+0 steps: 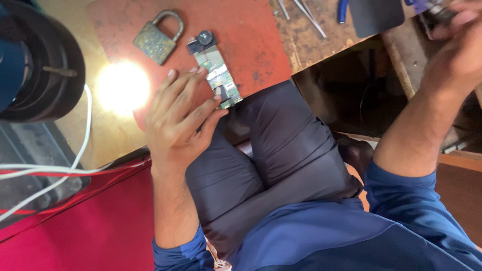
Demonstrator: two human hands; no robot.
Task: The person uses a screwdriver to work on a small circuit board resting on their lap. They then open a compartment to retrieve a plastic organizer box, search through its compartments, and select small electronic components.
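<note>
Circuit board (216, 70): centre top of the frame, flat on the red mat (251, 35), camera end uppermost.
Left hand (178, 120): fingers extended, fingertips (217, 98) touching the board's lower edge; no clamped grip.
Right hand (459, 50): upper right corner, blurred, closed around a small dark object (437, 12).
Padlock (158, 37): upper left of the board, apart from it.
Tweezers (306, 12): top edge, on the wooden bench (306, 47).

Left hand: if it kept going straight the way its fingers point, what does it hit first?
The left hand points up-right; its fingertips already touch the circuit board. That comes first. Beyond lies the red mat; depth is uncertain.
</note>
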